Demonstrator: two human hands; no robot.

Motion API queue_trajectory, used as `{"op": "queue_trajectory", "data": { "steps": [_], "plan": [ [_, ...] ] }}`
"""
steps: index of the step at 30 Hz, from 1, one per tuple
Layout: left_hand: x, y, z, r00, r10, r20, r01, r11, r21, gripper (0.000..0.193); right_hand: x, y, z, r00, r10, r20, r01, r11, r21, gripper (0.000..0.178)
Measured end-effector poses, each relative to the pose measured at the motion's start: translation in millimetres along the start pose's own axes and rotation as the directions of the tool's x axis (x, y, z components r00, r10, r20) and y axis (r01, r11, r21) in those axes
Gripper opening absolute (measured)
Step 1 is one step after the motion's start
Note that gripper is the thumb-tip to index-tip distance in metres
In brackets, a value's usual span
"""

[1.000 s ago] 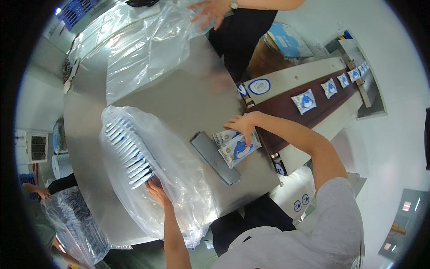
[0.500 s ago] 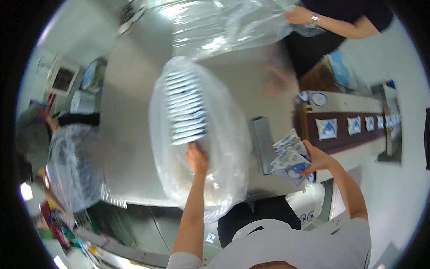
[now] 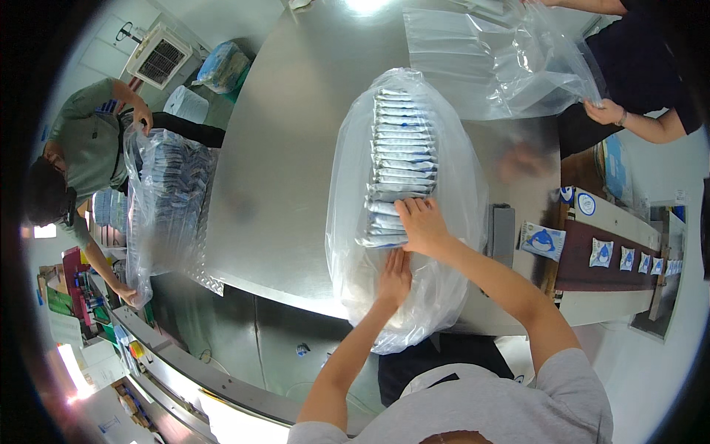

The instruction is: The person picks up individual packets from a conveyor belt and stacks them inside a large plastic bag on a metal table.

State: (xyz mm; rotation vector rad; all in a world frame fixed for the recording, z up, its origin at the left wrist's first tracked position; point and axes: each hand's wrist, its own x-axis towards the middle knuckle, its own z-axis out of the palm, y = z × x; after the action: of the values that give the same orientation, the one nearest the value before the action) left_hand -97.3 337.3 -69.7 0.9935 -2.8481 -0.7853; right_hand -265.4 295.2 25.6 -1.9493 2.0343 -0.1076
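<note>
A long row of white and blue packets (image 3: 404,152) stands on edge, pressed face to face, inside a large clear plastic bag (image 3: 347,185) on the metal table. At the row's near end, my right hand (image 3: 425,228) has its fingers curled over the last packets, gripping them from above. My left hand (image 3: 396,280) reaches in just below, fingers stretched out with the tips against the row's near face. The undersides of the packets and my right thumb are hidden.
Right of the bag lies a grey block (image 3: 501,235). Packets ride a brown conveyor belt (image 3: 580,270); one packet (image 3: 542,241) sits at its near end. Across the metal table (image 3: 274,148), a co-worker handles an empty clear bag (image 3: 481,74). At left another person holds a filled bag (image 3: 170,192).
My right hand has brought packets from the conveyor side to the row's near end. My left hand stays against that end. The far co-worker's clear bag has shifted, and the view has turned.
</note>
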Motion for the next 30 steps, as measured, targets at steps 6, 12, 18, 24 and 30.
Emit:
{"op": "queue_trajectory", "data": {
  "steps": [6,12,18,24,30],
  "plan": [
    [-15,8,-15,0.956,0.011,-0.294,-0.066,0.982,-0.179,0.04,4,-15,15,0.997,-0.065,0.03,0.071,0.931,-0.358,0.082],
    [7,-11,3,0.961,-0.131,-0.242,0.077,0.972,-0.221,0.031,12,-24,1,0.979,0.063,0.192,0.038,0.877,-0.478,0.076],
    [12,-16,33,0.925,0.043,-0.378,-0.022,0.998,0.062,0.025,0,-17,21,0.989,-0.116,-0.094,0.092,0.971,-0.222,0.095],
    [28,-1,24,0.865,-0.495,-0.08,0.208,0.5,-0.841,0.021,9,-2,46,0.959,-0.025,-0.283,-0.031,0.981,-0.191,0.093],
    [30,11,10,0.85,-0.437,-0.293,0.191,0.776,-0.602,0.032,-93,5,-22,0.831,0.056,-0.554,0.092,0.967,0.236,0.055]
  ]
}}
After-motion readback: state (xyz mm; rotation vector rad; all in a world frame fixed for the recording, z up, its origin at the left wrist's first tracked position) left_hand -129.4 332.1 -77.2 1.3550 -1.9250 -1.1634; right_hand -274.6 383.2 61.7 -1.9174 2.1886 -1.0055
